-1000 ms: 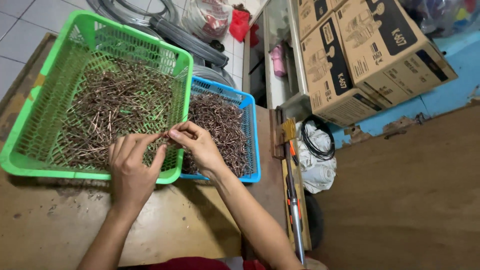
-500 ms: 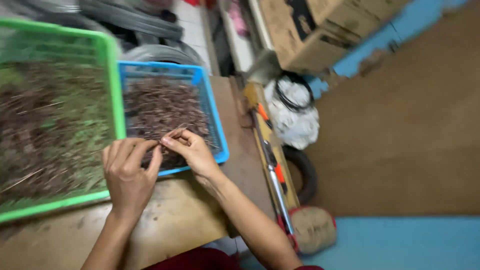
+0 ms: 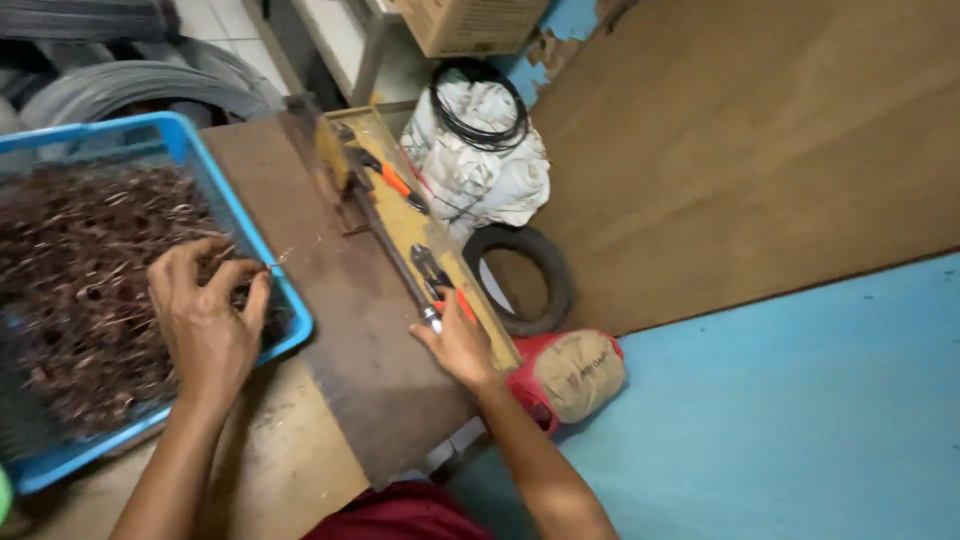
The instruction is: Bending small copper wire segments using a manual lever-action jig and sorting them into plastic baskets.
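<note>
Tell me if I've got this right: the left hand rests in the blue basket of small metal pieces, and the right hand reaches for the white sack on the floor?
Not quite. The head view shows the right hand on the orange-handled pliers at the table's edge, not the white sack. The left hand does rest in the blue basket.

Lying bare between blue basket (image 3: 292, 318) and yellow tool tray (image 3: 478, 310): a dark strip of worktop (image 3: 340, 300), open for passing near to far. Blocking the left: basket wall, left hand (image 3: 205, 325). Crowding the right: right hand (image 3: 458, 345), pliers (image 3: 440, 280), a long bar (image 3: 385, 240).
</note>
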